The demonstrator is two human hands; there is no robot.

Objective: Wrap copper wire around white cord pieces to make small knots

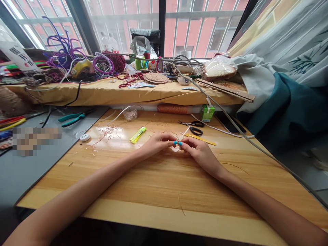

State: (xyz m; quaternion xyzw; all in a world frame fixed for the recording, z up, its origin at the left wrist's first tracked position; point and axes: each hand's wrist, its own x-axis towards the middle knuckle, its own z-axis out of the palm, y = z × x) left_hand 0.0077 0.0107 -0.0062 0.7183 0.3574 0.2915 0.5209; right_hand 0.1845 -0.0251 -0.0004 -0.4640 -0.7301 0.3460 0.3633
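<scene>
My left hand and my right hand meet above the middle of the wooden table. The thumbs and fingers of both are closed in a pinch on a small piece of cord work. A pale cord sticks up from it, and thin strands show below the fingertips; most of the piece is hidden by the fingers. Just beyond my right hand lie black-handled scissors and a thin yellow stick. A yellow-green lighter rests beyond my left forearm.
Loose fibres, a clear tub, a white cap and a green box are on the table. A grey cable crosses the right side. Teal pliers lie left; a cluttered ledge runs behind.
</scene>
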